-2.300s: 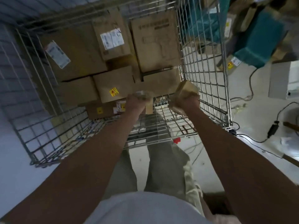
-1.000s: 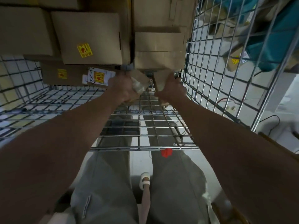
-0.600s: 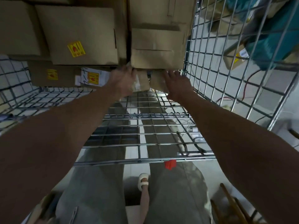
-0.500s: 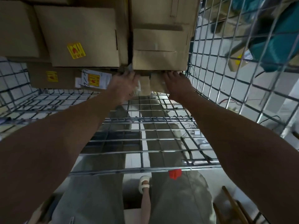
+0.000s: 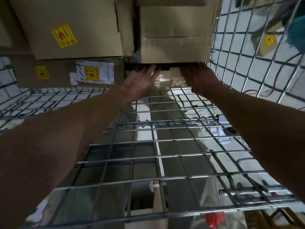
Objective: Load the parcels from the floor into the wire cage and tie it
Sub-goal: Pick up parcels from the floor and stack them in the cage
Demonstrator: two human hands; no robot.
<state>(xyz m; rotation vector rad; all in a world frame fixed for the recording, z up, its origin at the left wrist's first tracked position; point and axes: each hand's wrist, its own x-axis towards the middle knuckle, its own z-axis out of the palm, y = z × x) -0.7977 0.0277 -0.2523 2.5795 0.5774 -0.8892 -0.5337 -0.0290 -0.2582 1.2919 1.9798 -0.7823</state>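
Observation:
I lean over the front wall of the wire cage (image 5: 165, 156), both arms reaching in. A small taped cardboard parcel (image 5: 170, 79) lies low in the cage beneath a larger stacked box (image 5: 175, 30). My left hand (image 5: 140, 81) lies against the parcel's left side with its fingers straight. On the parcel's right side rests my right hand (image 5: 198, 78), its fingers extended toward the gap under the box. Neither hand curls around the parcel.
Stacked cartons fill the back of the cage: one with a yellow sticker (image 5: 69, 27) and a flat one with a white label (image 5: 66, 73) below it. The cage's right wall (image 5: 247, 55) stands beside my right arm. More parcels (image 5: 269, 43) lie on the floor outside.
The hands carried the small parcel down into the cage, released their grip, and now lie flat against it under the stacked box. My head has leaned further in.

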